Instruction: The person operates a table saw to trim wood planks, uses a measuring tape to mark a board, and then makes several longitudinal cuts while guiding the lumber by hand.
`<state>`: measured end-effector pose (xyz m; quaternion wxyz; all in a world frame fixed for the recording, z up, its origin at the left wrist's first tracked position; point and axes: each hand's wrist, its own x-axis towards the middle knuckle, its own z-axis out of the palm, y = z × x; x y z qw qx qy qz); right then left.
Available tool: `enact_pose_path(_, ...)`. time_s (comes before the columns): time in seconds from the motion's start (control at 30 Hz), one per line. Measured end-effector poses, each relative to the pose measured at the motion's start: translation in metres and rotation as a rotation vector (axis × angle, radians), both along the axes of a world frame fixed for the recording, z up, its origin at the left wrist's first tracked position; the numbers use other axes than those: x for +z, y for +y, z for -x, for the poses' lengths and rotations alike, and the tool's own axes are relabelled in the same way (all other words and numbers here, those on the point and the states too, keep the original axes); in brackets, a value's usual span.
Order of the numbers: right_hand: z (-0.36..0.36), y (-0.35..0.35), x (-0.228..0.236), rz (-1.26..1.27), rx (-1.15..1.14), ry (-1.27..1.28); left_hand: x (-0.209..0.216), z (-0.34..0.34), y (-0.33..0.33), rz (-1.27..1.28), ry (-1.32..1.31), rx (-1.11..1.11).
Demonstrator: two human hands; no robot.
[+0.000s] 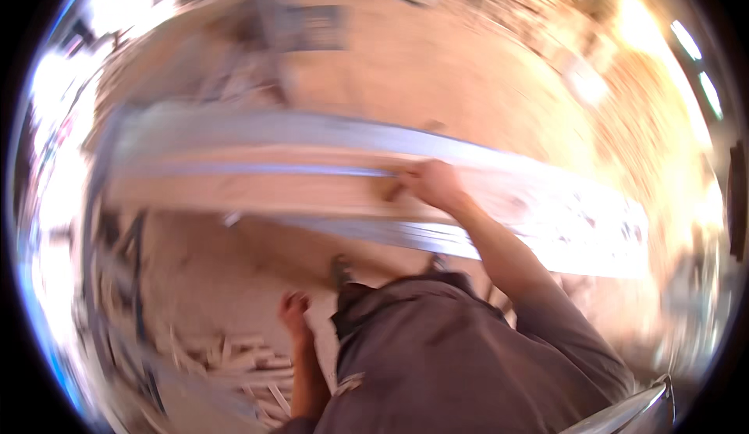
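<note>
A long pale wooden board (257,188) lies across a long, narrow metal-edged table (257,126) in front of me. Over the board, my right hand (434,184) is closed, its fingers pinched together at the end of a thin bluish strip (312,170) that runs left along the wood. Motion blur hides whether the fingers hold the strip or something else. A brown patch beside the fingertips is too smeared to name. Well apart from the table, my left hand (295,311) hangs low at my left side, fingers loosely curled, with nothing visible in it.
Scattered wood offcuts (242,364) lie on the floor at lower left, near a dark metal frame (133,278). My shoes (341,270) stand close to the table's near edge. A grey upright post (271,36) rises beyond the table; brown, dusty floor (406,67) spreads behind it.
</note>
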<state>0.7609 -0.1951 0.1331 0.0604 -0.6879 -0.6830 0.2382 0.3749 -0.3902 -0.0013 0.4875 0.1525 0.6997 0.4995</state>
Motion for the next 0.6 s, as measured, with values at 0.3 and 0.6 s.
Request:
enact_pose_path(0.3, -0.360, -0.152, 0.008, -0.117, -0.534, -0.281, -0.010, -0.094, -0.084, 0.307, 0.026, -0.153)
enact_pose_path(0.6, -0.452, -0.174, -0.018, -0.243, -0.565, -0.105, 0.052, -0.187, -0.053, 0.206, 0.173, -0.384)
